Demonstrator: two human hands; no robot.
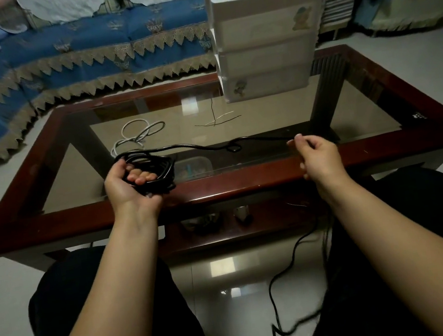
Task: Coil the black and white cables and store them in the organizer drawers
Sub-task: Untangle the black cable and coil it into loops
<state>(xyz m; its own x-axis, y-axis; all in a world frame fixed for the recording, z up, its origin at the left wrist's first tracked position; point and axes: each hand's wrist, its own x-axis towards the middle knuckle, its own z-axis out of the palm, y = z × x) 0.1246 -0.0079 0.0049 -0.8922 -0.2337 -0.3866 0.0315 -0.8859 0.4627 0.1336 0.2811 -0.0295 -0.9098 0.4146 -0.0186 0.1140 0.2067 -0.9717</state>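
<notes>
My left hand point(128, 181) grips the coiled black cable point(155, 168) to keep loops gathered; my right hand point(316, 154) pinches the slack run, tensioning it for winding.

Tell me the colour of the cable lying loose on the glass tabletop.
White: the loose cable shows best in the head view.

White plastic drawer organizer point(267, 33): top cut off by frame edge; tray contents too small to identify. Thin black cable point(284, 261): lower end blurred, runs out of frame.
</notes>
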